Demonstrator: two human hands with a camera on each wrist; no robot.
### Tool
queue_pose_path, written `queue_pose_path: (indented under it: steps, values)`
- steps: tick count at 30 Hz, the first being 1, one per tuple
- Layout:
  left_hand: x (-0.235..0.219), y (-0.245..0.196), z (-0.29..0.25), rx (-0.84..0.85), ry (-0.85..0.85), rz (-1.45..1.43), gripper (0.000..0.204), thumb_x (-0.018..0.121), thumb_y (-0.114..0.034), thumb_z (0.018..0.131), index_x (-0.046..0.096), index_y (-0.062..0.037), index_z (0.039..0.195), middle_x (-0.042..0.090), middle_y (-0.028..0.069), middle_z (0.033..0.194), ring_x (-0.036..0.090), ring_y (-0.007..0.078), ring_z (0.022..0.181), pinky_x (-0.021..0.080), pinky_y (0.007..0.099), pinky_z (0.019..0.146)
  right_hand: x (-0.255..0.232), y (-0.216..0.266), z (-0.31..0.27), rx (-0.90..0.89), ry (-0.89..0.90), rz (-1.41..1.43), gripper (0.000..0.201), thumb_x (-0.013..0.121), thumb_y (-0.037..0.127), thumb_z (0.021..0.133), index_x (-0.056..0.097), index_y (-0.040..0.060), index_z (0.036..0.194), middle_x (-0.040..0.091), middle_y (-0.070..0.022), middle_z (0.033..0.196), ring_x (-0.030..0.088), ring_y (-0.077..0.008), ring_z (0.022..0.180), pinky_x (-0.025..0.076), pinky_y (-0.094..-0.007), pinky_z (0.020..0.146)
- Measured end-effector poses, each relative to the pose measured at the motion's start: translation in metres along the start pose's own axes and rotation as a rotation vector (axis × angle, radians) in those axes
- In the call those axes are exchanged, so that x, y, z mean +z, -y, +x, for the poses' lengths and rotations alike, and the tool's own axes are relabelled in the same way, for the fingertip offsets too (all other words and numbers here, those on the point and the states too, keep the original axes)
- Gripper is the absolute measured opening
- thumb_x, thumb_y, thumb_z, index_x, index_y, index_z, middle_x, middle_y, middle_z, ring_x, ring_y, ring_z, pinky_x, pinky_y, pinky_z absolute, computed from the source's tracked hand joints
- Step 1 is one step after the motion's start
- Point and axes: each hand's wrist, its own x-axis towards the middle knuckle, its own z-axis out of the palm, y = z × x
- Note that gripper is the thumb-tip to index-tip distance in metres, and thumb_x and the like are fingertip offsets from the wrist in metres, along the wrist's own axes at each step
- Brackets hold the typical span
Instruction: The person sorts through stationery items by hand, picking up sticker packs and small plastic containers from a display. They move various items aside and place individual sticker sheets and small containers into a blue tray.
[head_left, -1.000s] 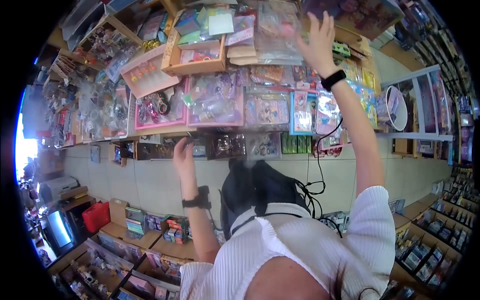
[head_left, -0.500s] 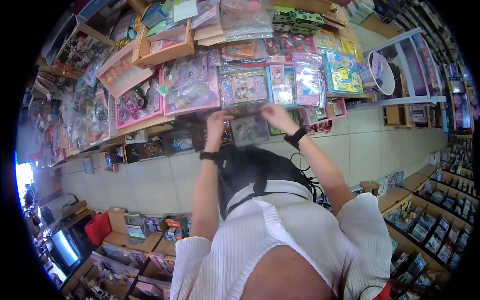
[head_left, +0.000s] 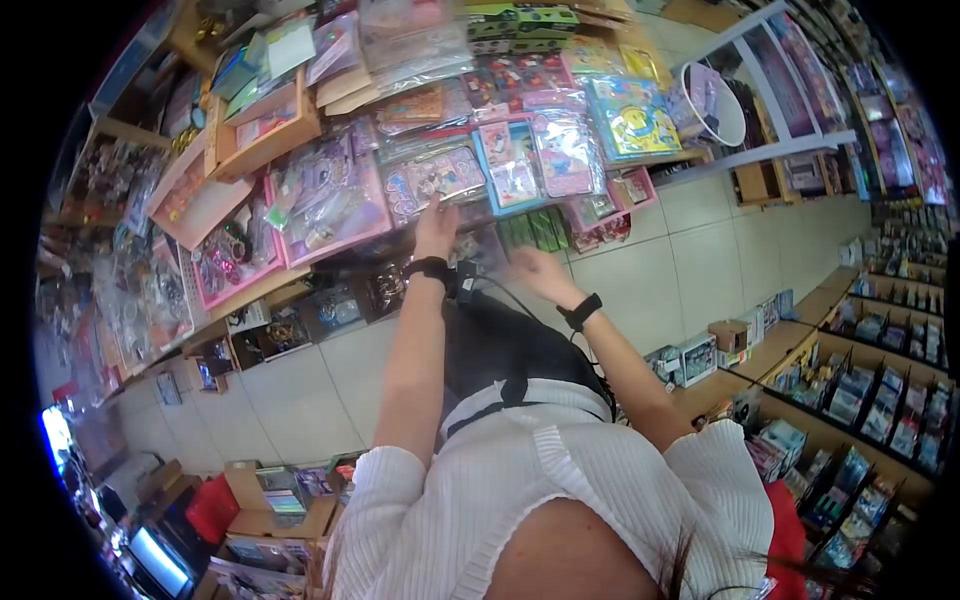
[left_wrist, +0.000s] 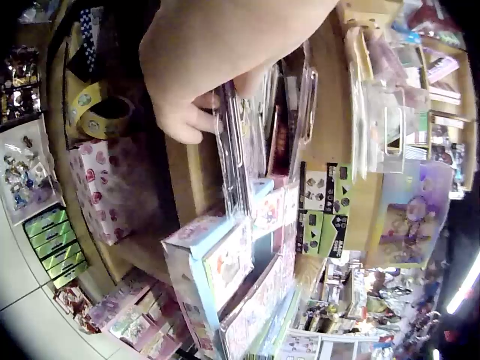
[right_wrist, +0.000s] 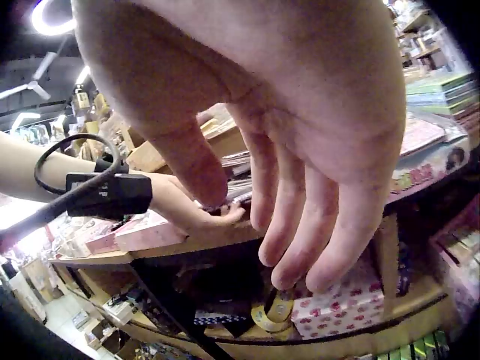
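My left hand [head_left: 436,234] is at the table's front edge, at a stack of flat clear-plastic packs [head_left: 425,182] with cartoon figures. In the left wrist view, the left hand's fingers [left_wrist: 180,124] lie along the near side of these flat packs [left_wrist: 234,154], with the thumb over the other side, gripping their edge. My right hand [head_left: 542,276] is held just off the table edge, holding nothing. Its fingers [right_wrist: 319,217] hang relaxed and slightly bent in the right wrist view.
Right of the packs lie a blue-framed box [head_left: 510,165] and a yellow-and-blue pack [head_left: 632,115]. Pink trays [head_left: 385,222] of small goods line the left. Below the tabletop sit green boxes [head_left: 540,230] and a heart-patterned box [left_wrist: 101,187]. A white bin [head_left: 722,110] stands at the right.
My right hand has come back from the far side of the table to just off its front edge. The left hand has risen from below the edge to the flat packs. The head view has shifted.
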Motion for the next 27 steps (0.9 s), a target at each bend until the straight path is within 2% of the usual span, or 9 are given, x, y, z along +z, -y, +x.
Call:
queue_pose_path:
  steps: [2, 5, 11, 16, 20, 21, 23, 24, 27]
  values:
    - [0.014, -0.003, -0.006, -0.017, -0.058, -0.311, 0.027, 0.054, -0.012, 0.086, 0.045, -0.0002, 0.109, 0.038, 0.0116, 0.117, 0.038, 0.0245, 0.111, 0.041, 0.0369, 0.096, -0.006, -0.022, -0.012, 0.060, -0.040, 0.038, 0.020, 0.055, 0.010, 0.080, 0.056, -0.0019, 0.096, 0.062, -0.0126, 0.083, 0.060, -0.0204, 0.072, 0.048, -0.0303, 0.066]
    - [0.023, -0.003, -0.008, 0.071, -0.158, -0.276, 0.029, 0.055, -0.010, 0.084, 0.044, 0.0031, 0.107, 0.046, 0.0129, 0.100, 0.048, 0.0247, 0.093, 0.046, 0.0381, 0.087, -0.013, -0.035, -0.030, 0.112, -0.093, 0.048, 0.020, 0.055, 0.010, 0.080, 0.056, -0.0018, 0.096, 0.061, -0.0125, 0.083, 0.060, -0.0205, 0.072, 0.048, -0.0302, 0.066]
    - [0.042, -0.007, -0.087, 0.004, 0.008, -0.112, 0.017, 0.050, -0.012, 0.087, 0.048, -0.0008, 0.100, 0.049, 0.0100, 0.100, 0.048, 0.0230, 0.094, 0.043, 0.0397, 0.089, -0.027, -0.040, -0.024, 0.081, -0.147, 0.124, 0.022, 0.050, 0.017, 0.086, 0.056, -0.0012, 0.097, 0.062, -0.0108, 0.083, 0.060, -0.0189, 0.075, 0.047, -0.0293, 0.067]
    - [0.050, -0.032, -0.152, 0.236, 0.256, 0.439, 0.032, 0.053, -0.016, 0.087, 0.046, 0.0006, 0.113, 0.058, 0.0050, 0.097, 0.056, 0.0137, 0.085, 0.047, 0.0313, 0.075, -0.046, 0.011, 0.000, 0.127, -0.272, 0.699, 0.042, 0.036, 0.037, 0.093, 0.049, 0.0004, 0.109, 0.061, -0.0076, 0.089, 0.058, -0.0168, 0.080, 0.045, -0.0282, 0.070]
    - [0.041, -0.054, -0.163, 0.331, 0.327, 0.666, 0.031, 0.053, -0.016, 0.087, 0.046, -0.0015, 0.114, 0.056, 0.0049, 0.103, 0.054, 0.0116, 0.090, 0.044, 0.0269, 0.076, -0.050, 0.080, 0.000, 0.134, -0.189, 0.955, 0.038, 0.042, 0.031, 0.092, 0.046, 0.0018, 0.116, 0.056, -0.0085, 0.103, 0.054, -0.0138, 0.094, 0.042, -0.0263, 0.079]
    - [0.039, -0.056, -0.160, 0.362, 0.331, 0.724, 0.031, 0.053, -0.015, 0.087, 0.046, -0.0016, 0.114, 0.056, 0.0047, 0.103, 0.053, 0.0114, 0.090, 0.043, 0.0258, 0.077, -0.045, 0.088, -0.001, 0.141, -0.186, 0.950, 0.038, 0.042, 0.031, 0.092, 0.046, 0.0018, 0.116, 0.056, -0.0085, 0.103, 0.054, -0.0138, 0.094, 0.042, -0.0263, 0.079]
    - [0.036, -0.060, -0.160, 0.388, 0.338, 0.777, 0.031, 0.054, -0.014, 0.086, 0.046, -0.0017, 0.114, 0.056, 0.0045, 0.104, 0.053, 0.0111, 0.091, 0.042, 0.0247, 0.078, -0.034, 0.104, -0.003, -0.119, -0.186, 0.482, 0.038, 0.055, 0.018, 0.086, 0.044, 0.0014, 0.119, 0.056, -0.0063, 0.102, 0.052, -0.0109, 0.093, 0.042, -0.0260, 0.081]
    - [0.038, -0.062, -0.162, 0.419, 0.348, 0.741, 0.031, 0.054, -0.013, 0.086, 0.046, -0.0014, 0.114, 0.056, 0.0047, 0.104, 0.052, 0.0112, 0.091, 0.041, 0.0246, 0.080, -0.030, 0.128, -0.010, -0.067, -0.215, 0.487, 0.043, 0.063, 0.006, 0.078, 0.046, 0.0001, 0.117, 0.056, -0.0056, 0.101, 0.051, -0.0089, 0.093, 0.042, -0.0247, 0.082]
    - [0.033, -0.068, -0.161, 0.409, 0.298, 0.732, 0.032, 0.055, -0.011, 0.085, 0.046, -0.0010, 0.114, 0.055, 0.0048, 0.103, 0.052, 0.0115, 0.091, 0.041, 0.0254, 0.081, -0.019, 0.130, -0.010, -0.135, -0.291, 0.309, 0.040, 0.065, 0.005, 0.076, 0.049, -0.0013, 0.113, 0.058, -0.0059, 0.097, 0.053, -0.0091, 0.090, 0.043, -0.0240, 0.079]
